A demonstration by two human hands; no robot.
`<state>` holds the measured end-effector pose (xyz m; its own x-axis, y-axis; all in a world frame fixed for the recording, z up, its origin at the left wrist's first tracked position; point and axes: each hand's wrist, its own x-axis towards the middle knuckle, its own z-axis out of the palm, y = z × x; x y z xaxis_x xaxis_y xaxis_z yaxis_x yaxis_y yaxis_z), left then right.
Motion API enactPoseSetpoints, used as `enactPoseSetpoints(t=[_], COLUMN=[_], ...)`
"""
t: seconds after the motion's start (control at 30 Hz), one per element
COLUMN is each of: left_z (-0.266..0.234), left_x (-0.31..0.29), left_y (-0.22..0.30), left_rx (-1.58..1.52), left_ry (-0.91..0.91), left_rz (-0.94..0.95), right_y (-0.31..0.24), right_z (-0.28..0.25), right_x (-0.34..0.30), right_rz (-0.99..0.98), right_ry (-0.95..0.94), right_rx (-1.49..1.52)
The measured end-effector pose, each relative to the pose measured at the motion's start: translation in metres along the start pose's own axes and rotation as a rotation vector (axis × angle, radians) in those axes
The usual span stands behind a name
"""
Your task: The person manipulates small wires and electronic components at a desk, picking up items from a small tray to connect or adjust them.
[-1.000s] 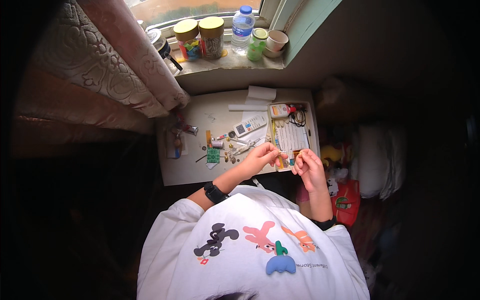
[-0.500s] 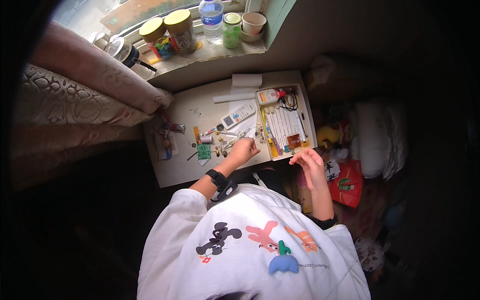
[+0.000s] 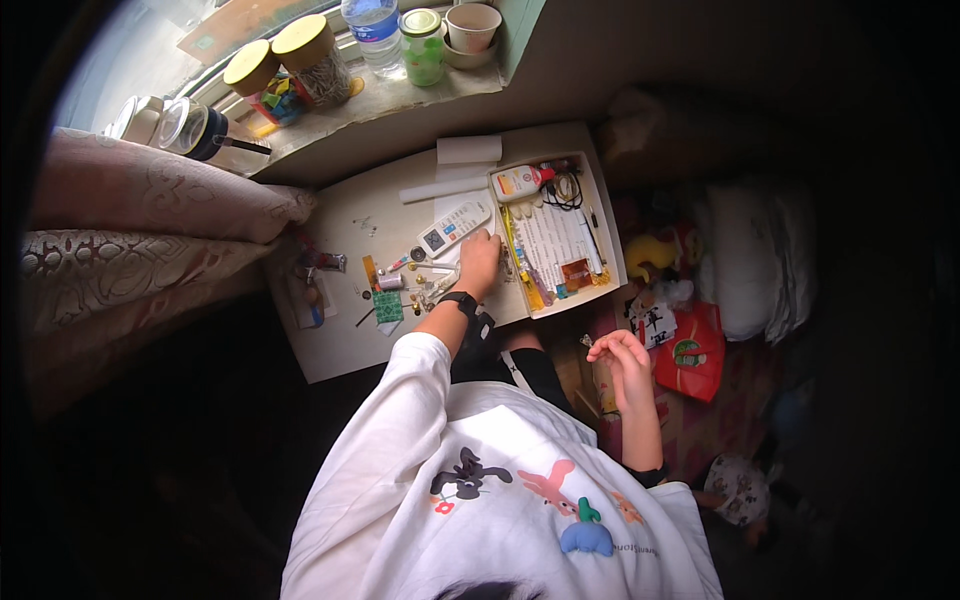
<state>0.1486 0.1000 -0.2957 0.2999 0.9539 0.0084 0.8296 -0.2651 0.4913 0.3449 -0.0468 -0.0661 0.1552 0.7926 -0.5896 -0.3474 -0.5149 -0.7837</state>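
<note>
A small shiny piece [image 3: 586,341], too tiny to ID, is sticking out at the fingertips of the R hand [image 3: 628,362]. That hand is pinching it, fingers curled together, off the front edge of the worktop [image 3: 330,345]; prob. a fingertip hold b/c there's so little to grip, kept out there to stay clear of the clutter. L hand [image 3: 481,263] is reaching down by the white remote control [image 3: 455,228], back of hand up; fingertips are hidden, so can't tell if they're spread or gripping.

Just R of it, a shallow tray [image 3: 580,301] is holding a white squeeze bottle [image 3: 520,182], black cord [image 3: 567,190] & an amber piece [image 3: 576,274], prob. so loose bits aren't straying. L of the hand, a thread spool [image 3: 390,283] & green square board [image 3: 388,307] are lying among tiny parts, seemingly w/in easy reach. Farther out, lidded jars & a water bottle [image 3: 372,40] are standing on the windowsill [image 3: 400,97].

Vs 0.5 s ago: L hand is now sitting deeper over the worktop, nearer the remote; R hand is hanging farther from the tray's front corner, so the hands are farther apart.
</note>
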Motion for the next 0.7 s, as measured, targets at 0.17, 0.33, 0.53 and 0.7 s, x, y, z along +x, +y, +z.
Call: enactPoseSetpoints(t=[0.17, 0.33, 0.53, 0.7], left_z=[-0.004, -0.009, -0.002, -0.007], left_x=[-0.006, -0.005, 0.006, 0.006], left_y=[-0.015, -0.015, -0.004, -0.003], left_rx=[0.010, 0.008, -0.006, -0.007], left_ry=[-0.006, 0.031, 0.021, 0.003], left_rz=[0.135, 0.168, 0.184, 0.080], right_y=[0.006, 0.006, 0.006, 0.003], right_z=[-0.016, -0.015, -0.016, -0.017], right_x=[0.000, 0.004, 0.009, 0.010], right_rz=[-0.002, 0.012, 0.024, 0.017], right_ry=[0.037, 0.027, 0.015, 0.033], right_rx=[0.018, 0.016, 0.014, 0.006])
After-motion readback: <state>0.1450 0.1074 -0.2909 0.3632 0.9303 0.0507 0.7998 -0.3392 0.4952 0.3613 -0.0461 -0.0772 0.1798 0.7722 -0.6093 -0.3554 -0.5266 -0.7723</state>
